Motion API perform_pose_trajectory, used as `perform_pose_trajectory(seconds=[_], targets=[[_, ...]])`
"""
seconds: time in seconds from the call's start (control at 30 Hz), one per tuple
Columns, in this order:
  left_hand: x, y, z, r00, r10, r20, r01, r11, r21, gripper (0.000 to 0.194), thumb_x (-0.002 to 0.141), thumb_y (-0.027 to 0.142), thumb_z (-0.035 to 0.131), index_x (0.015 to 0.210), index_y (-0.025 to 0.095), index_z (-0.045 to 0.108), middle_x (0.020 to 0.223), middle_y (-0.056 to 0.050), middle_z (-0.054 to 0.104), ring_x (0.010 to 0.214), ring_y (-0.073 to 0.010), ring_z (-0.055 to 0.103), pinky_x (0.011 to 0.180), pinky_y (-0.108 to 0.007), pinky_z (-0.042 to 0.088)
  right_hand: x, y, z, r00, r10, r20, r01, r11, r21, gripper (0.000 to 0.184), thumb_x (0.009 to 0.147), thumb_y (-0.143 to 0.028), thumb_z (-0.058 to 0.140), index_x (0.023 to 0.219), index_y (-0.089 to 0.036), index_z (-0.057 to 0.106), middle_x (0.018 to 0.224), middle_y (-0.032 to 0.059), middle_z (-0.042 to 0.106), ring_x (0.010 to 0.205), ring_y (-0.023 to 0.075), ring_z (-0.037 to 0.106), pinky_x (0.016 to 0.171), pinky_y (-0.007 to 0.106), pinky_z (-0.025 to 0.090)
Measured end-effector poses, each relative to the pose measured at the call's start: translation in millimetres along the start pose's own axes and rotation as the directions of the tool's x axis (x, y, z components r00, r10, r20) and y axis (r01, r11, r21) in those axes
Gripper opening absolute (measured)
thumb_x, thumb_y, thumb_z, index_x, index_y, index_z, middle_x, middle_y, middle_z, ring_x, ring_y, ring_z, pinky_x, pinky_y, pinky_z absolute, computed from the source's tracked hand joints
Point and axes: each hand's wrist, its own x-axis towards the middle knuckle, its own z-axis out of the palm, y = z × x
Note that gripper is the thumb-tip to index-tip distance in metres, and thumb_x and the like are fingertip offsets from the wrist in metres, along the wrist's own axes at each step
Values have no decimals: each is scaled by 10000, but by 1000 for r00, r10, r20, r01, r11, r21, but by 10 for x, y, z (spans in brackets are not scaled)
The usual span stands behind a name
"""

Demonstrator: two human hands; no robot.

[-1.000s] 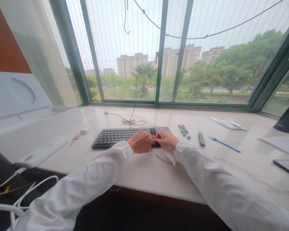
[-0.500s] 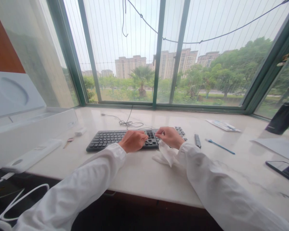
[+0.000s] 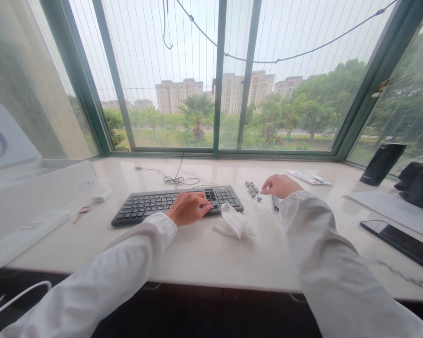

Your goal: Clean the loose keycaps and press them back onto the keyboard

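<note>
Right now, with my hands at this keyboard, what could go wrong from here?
The loose keycaps lie close to your right hand, so a careless move might scatter them. Your right sleeve passes near the small dark tool and could knock it aside. Your left hand rests on the keyboard, so it may press keys by accident.

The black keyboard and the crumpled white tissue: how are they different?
The black plastic keyboard is dark, flat and neatly rectangular with rows of keys, while the crumpled white tissue is pale and bunched up with no neat shape. The keyboard is much bigger than the tissue. The left hand rests on the keyboard, but no hand touches the tissue. Both lie on the pale stone windowsill.
</note>
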Motion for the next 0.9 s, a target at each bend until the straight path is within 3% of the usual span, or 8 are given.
perform_pose_trajectory(seconds=[0.17, 0.4, 0.6, 0.77, 0.9], targets=[[18, -11, -55, 996, -58, -65, 57, 998, -18, 380, 935, 404, 429, 809, 223, 739, 773, -5, 666, 622, -110, 565, 549, -242, 302, 91, -79, 226, 999, 34, -11, -34, 999, -19, 276, 731, -461, 666, 893, -262, 768, 959, 99, 695, 906, 235, 618, 739, 321, 448], [25, -42, -79, 993, -92, -78, 90, 996, -25, 356, 925, 388, 451, 766, 217, 721, 767, 6, 659, 638, -110, 570, 564, -245, 309, 150, -144, 404, 988, 154, 18, -153, 987, -54, 327, 755, -485, 637, 910, -223, 758, 1003, 138, 685, 940, 273, 631, 769, 358, 469], [18, -41, -84, 991, -88, -97, 87, 996, -19, 369, 921, 405, 462, 731, 202, 705, 771, 7, 664, 598, -103, 549, 554, -244, 312, 177, -135, 427, 993, 112, 32, -112, 994, -1, 273, 692, -405, 698, 885, -226, 768, 938, 111, 709, 901, 252, 642, 743, 331, 473], [18, -26, -82, 984, -75, -162, 68, 997, -45, 320, 925, 401, 479, 813, 244, 734, 773, 21, 673, 626, -102, 582, 566, -233, 352, 41, -405, 265, 999, -45, -8, 45, 955, 295, 296, 710, -450, 678, 838, -201, 776, 806, 59, 726, 787, 196, 646, 682, 266, 463], [21, 5, -45, 977, -15, -212, -7, 995, -104, 321, 878, 467, 561, 1094, 269, 693, 835, 7, 698, 713, -127, 641, 640, -231, 434, -170, -867, 237, 971, -238, -6, 212, 853, 477, 418, 727, -540, 648, 880, -168, 763, 784, 56, 721, 724, 178, 616, 648, 267, 434]])
